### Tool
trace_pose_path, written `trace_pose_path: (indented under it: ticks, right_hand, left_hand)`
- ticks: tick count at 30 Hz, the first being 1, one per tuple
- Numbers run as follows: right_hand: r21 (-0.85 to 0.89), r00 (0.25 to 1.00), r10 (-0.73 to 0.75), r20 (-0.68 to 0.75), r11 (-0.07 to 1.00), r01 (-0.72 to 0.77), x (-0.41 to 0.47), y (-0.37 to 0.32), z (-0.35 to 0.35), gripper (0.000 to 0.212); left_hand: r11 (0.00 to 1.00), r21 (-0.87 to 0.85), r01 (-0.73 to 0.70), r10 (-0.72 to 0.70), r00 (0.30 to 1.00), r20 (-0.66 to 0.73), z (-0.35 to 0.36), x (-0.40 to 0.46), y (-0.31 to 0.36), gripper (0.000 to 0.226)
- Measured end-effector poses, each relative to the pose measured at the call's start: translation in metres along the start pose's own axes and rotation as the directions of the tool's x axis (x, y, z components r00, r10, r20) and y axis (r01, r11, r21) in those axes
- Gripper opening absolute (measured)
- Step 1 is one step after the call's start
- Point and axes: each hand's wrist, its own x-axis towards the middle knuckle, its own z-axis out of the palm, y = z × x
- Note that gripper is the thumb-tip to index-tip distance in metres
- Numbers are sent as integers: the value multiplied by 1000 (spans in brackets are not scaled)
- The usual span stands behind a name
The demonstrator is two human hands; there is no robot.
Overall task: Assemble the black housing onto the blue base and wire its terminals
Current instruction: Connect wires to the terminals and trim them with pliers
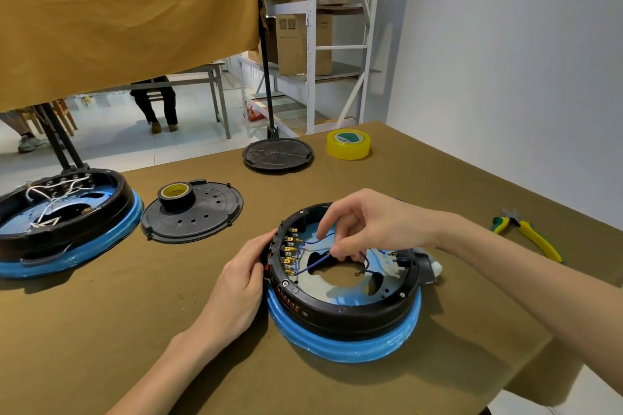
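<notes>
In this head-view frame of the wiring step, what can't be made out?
- Head view: the right hand covers where its fingertips meet the blue wire.
- The left hand hides the black housing wall it grips.
- Red lettering on the housing: too small to read.
- Second unit: cut by the left edge.

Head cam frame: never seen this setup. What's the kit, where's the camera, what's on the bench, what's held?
No machine here: a person works with bare hands, filmed by one camera on their head looking forward and down.

On the olive-covered table, a black housing sits on a blue base. The left hand steadies the housing's left rim. The right hand has a pinch grip on a blue wire near the brass terminals.

Also there: a second wired unit, a black lid with black tape on it, another black disc, yellow tape and pliers.
</notes>
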Motion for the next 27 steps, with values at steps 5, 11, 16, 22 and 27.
trace_pose_path:
  ticks: [5, 11, 16, 22, 27]
  right_hand:
    - [-246, 990, 136, 49, 962, -120, -17, 11, 4, 26]
    - [-289, 993, 87, -84, 951, -107, -18, 4, 12, 39]
    - [-214, 989, 144, -21, 966, -146, -19, -2, 17, 33]
    - [-102, 997, 72, -29, 992, -75, -14, -5, 19, 35]
    - [-243, 996, 45, -79, 968, -63, -6, -9, 10, 36]
  left_hand:
    - [1000, -13, -6, 6, 1000, -3, -1, -1, 2, 56]
    - [1000, -20, 9, -9, 1000, 11, -2, -2, 3, 54]
    - [1000, -16, 12, -11, 1000, 12, -3, -1, 2, 54]
    - [1000, -2, 4, -4, 1000, 7, -2, -1, 1, 54]
    - [1000, -6, -1, 1, 1000, -5, -2, 0, 1, 54]
